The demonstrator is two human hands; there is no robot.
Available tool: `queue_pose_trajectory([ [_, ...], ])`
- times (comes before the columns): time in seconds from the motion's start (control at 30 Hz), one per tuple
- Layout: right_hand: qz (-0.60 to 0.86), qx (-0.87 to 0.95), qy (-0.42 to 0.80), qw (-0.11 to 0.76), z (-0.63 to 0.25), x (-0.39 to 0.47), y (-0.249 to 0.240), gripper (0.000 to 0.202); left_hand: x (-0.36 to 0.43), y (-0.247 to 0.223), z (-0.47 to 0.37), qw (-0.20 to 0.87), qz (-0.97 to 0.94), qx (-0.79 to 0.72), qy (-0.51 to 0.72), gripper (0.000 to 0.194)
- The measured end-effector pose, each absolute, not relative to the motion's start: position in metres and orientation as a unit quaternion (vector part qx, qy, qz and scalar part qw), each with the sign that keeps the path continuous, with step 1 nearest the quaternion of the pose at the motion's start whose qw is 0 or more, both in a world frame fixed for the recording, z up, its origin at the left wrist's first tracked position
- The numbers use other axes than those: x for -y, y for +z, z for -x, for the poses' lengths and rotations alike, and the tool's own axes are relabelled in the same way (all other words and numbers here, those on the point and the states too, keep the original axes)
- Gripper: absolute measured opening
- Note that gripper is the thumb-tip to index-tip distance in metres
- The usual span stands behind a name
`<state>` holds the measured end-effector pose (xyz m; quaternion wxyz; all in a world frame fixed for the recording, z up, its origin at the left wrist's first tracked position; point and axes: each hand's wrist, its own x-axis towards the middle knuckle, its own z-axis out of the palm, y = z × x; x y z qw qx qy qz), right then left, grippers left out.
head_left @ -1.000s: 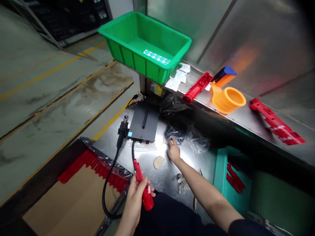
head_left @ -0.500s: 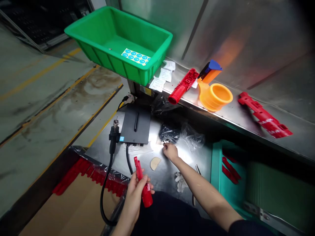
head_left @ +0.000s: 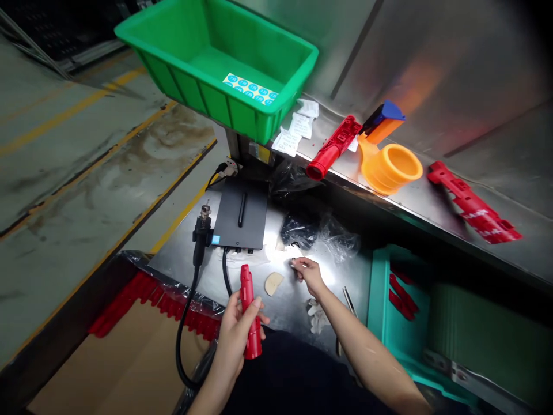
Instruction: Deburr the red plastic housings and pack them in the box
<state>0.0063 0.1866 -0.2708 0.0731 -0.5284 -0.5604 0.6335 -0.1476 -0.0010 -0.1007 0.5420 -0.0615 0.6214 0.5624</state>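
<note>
My left hand is wrapped round a red plastic tubular part, held upright with its narrow end pointing away from me. Over the metal bench, my right hand is pinched on a small dark piece, too small to name. Just beyond those fingers lies a clear bag with black contents. A round tan piece with a cut edge rests on the bench between my hands. White crumpled gloves or scraps and metal tweezers lie beside my right forearm.
A soldering iron stands left of a dark flat box, its cable looping down. Above, the shelf holds a green bin, a red shell, an orange tape dispenser and another red part. A teal bin stands right.
My right hand has drawn back from the bag toward me, now with a small dark piece at its fingertips. The red part in my left hand has turned slightly more upright. The view has shifted slightly.
</note>
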Motion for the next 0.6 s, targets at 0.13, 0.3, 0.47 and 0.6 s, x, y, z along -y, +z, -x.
queue_pose_trajectory([
  [0.13, 0.438, 0.456, 0.762, 0.137, -0.028, -0.186, -0.23, 0.026, -0.009, -0.097, 0.138, 0.543, 0.037, -0.615, 0.57, 0.051],
  [0.3, 0.297, 0.363, 0.869, 0.159, -0.066, -0.155, -0.147, 0.039, -0.035, -0.067, 0.107, 0.598, -0.015, -0.556, 0.577, 0.057],
  [0.47, 0.231, 0.335, 0.902, 0.147, -0.109, -0.136, -0.085, 0.044, -0.052, -0.037, 0.055, 0.673, -0.071, -0.495, 0.545, 0.056],
  [0.6, 0.26, 0.343, 0.875, 0.221, -0.151, -0.131, -0.061, 0.03, -0.057, -0.025, 0.007, 0.683, -0.104, -0.496, 0.526, 0.057],
])
